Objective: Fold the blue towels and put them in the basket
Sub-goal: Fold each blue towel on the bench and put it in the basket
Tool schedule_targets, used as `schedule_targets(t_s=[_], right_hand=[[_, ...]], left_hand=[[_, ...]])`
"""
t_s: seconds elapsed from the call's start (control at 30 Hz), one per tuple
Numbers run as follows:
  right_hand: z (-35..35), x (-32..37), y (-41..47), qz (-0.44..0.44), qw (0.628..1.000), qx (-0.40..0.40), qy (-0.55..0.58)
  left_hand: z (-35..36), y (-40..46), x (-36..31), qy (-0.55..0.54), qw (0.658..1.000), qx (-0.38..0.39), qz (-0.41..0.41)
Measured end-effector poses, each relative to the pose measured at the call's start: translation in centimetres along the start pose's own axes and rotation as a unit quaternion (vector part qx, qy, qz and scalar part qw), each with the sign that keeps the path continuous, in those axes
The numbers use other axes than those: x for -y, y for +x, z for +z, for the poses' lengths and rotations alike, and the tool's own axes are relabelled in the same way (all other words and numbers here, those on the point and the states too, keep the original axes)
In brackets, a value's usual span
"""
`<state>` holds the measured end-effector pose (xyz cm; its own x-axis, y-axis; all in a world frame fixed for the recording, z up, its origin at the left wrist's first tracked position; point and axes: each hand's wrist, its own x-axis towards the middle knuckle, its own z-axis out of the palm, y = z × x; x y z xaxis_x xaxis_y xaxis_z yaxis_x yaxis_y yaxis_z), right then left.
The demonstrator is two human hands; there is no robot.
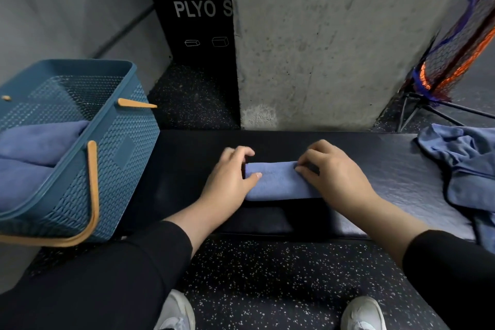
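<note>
Pale sneakers (175, 312) and black-clad knees lowest in view, on speckled rubber flooring (267, 276). Just beyond, on the black bench (388, 169), a folded blue towel (278, 182) lying midway along the surface, nearer its front edge than its back. Long axis running left to right, parallel to the bench's front edge. Left hand (230, 177) at the towel's left end, thumb laid over the top, fingers curled down behind the far side. Right hand (332, 171) at the right end, fingertips pinching a small fold of cloth. Both hands grasping the towel, one at each end, with the cloth between them.

Judged from this: fold close to finished, transfer to the basket (115, 147) likely next. Basket standing at the bench's left end, near the towel; left hand the nearer of the two, so the towel's way lies leftward along its own length. Inside it, stacked blue towels (40, 142) already folded.

At the bench's right end, a crumpled heap of unfolded blue towels (460, 163), some spilling over the front edge.

Behind the bench, a concrete pillar (334, 48); beside it a black panel (195, 21) lettered "PLYO S", remainder hidden by the pillar, with two small box outlines beneath. Far right, orange-and-blue netting (460, 43) on a dark frame.
</note>
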<state>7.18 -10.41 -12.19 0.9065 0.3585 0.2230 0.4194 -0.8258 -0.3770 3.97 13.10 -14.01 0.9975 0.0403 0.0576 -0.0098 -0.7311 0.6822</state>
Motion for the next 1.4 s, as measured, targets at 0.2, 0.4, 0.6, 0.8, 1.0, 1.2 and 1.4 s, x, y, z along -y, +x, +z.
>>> schedule_targets(t_s=[0.2,0.4,0.6,0.8,1.0,1.2,1.4], right_hand=[[1.7,-1.2,0.1,0.0,0.994,0.113,-0.008],[0.1,-1.2,0.1,-0.057,0.983,0.163,-0.061],[0.7,-2.0,-0.7,-0.129,0.975,0.169,-0.072],[0.9,-1.4,-0.4,-0.128,0.981,0.124,-0.077],[-0.1,0.6,0.0,-0.02,0.996,0.074,0.037],[-2.0,4.1,0.5,0.046,0.997,-0.03,0.06],[-1.5,8.5,-0.1,-0.113,0.994,-0.003,0.002]], left_hand=[[-0.1,-0.4,0.4,0.216,0.956,0.129,0.154],[-0.4,-0.3,0.8,0.239,0.948,0.173,0.121],[-0.6,-0.6,0.7,0.269,0.938,0.172,0.136],[-0.5,-0.9,0.7,0.258,0.946,0.151,0.127],[-1.4,-0.3,0.4,0.028,0.999,0.009,0.023],[-3.2,-0.4,-5.2,-0.39,0.882,-0.054,-0.258],[-6.1,-1.5,-8.2,-0.598,0.762,-0.045,-0.243]])
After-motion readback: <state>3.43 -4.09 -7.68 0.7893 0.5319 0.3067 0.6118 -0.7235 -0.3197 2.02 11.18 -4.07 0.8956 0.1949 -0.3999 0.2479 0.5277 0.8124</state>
